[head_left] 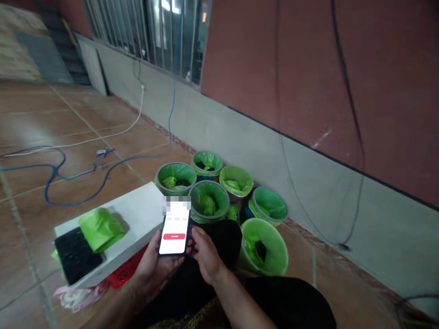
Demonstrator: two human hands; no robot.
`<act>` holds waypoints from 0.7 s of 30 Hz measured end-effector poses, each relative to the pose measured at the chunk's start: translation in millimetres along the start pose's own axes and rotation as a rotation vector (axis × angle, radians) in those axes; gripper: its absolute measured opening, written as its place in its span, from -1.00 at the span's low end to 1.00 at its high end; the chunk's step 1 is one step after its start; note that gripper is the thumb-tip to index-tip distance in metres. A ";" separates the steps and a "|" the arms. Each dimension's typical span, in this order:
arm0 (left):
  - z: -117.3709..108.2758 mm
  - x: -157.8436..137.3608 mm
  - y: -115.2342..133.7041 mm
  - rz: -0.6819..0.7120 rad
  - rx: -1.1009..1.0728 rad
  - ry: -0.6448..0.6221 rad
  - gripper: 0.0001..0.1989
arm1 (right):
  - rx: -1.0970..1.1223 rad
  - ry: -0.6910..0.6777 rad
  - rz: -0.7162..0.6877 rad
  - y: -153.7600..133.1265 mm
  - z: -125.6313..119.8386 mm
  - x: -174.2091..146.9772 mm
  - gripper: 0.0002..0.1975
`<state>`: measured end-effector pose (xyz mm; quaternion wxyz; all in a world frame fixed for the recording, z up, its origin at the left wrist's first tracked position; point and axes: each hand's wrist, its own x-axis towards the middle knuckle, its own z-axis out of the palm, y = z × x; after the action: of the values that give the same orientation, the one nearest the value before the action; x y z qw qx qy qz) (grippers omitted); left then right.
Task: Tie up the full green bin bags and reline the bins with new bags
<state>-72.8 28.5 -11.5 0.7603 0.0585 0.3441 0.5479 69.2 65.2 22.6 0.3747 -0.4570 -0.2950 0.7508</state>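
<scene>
Lying in the left hand, a phone is held with its lit screen turned up, its back supported by the palm and by fingers curled beneath the lower end. The right hand is placed close beside the phone's lower right edge, thumb and fingers bent; whether the edge is gripped there or merely neared cannot be told. The two hands are held close together about the phone's lower half. A stiff, fairly light slab is to be expected, easily borne by one palm, but its glass face is likely to be slippery and could be cracked by a drop onto the tiled floor. It is best held by the long side edges, with the back supported and the screen left uncovered. To the left, a white box is set near the phone, and on it a crumpled green bag is laid partly over a flat black object. A red basket is partly hidden below the box. Beyond the hands, several bins lined with green are grouped near the wall, and farther out a blue cable is looped across the floor.
</scene>
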 end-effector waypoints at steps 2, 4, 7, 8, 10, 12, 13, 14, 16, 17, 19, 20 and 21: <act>-13.2 6.6 7.5 0.037 -0.025 0.017 -0.47 | -0.003 -0.046 0.083 3.9 7.4 19.2 -0.48; -25.1 12.7 13.3 0.052 -0.048 0.042 -0.45 | -0.041 -0.085 0.148 7.6 14.9 37.1 -0.49; -39.1 22.4 20.8 0.055 -0.082 0.095 -0.44 | -0.129 -0.103 0.219 12.1 25.0 60.0 -0.54; -43.2 26.2 23.1 0.057 -0.098 0.113 -0.44 | -0.151 -0.100 0.239 13.5 27.8 66.7 -0.56; -51.0 34.7 27.2 0.051 -0.140 0.140 -0.42 | -0.178 -0.088 0.270 16.6 32.2 79.1 -0.58; -59.1 43.8 30.2 0.038 -0.188 0.158 -0.41 | -0.201 -0.066 0.297 20.3 35.1 89.7 -0.57; -63.1 48.2 31.2 0.034 -0.212 0.163 -0.41 | -0.216 -0.056 0.307 22.2 35.9 94.3 -0.56; -67.0 52.3 32.0 0.031 -0.236 0.167 -0.40 | -0.229 -0.047 0.313 24.3 36.4 98.3 -0.55; -73.6 58.9 33.5 0.029 -0.279 0.172 -0.39 | -0.244 -0.039 0.313 28.2 36.4 104.7 -0.53; -76.2 61.5 34.4 0.028 -0.300 0.176 -0.38 | -0.246 -0.039 0.311 30.1 36.1 107.1 -0.53; -79.6 65.4 36.6 0.021 -0.335 0.194 -0.38 | -0.243 -0.037 0.311 33.3 35.5 110.8 -0.52; -80.6 67.0 38.1 0.016 -0.346 0.209 -0.39 | -0.239 -0.038 0.311 34.6 35.4 112.2 -0.51; -81.2 68.4 39.7 0.014 -0.352 0.227 -0.39 | -0.235 -0.040 0.312 35.8 35.6 113.5 -0.50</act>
<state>-140.8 80.5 -85.8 0.7111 -0.1349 0.3263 0.6080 -7.7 136.6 -43.7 0.1919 -0.5228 -0.3137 0.7691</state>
